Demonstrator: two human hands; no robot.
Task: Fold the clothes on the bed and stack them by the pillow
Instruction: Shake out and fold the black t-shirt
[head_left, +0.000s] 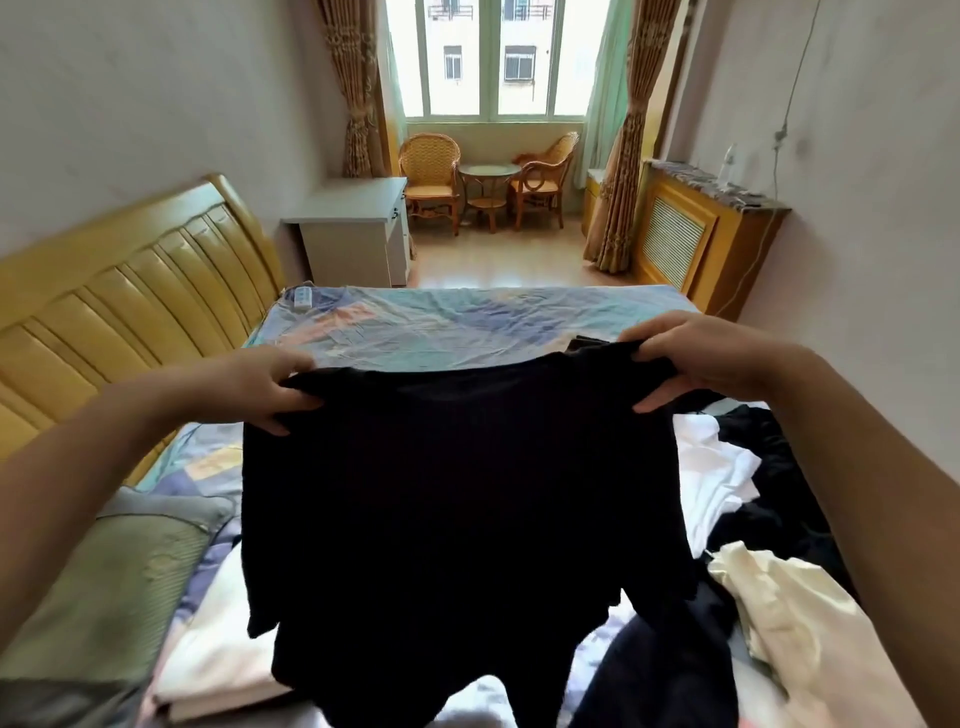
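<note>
While our left hand (270, 387) and right hand (696, 358) pinch the black shirt (457, 493) with closed fingers (298, 400), it hangs over the bed (467, 322).

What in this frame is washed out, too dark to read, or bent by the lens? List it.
Head view: the window is overexposed, the building outside bleached; the black shirt held up by the left hand and right hand reads as a near-featureless dark mass against that backlight; the wide-angle lens bows the headboard and walls; the lower corners are soft.
</note>
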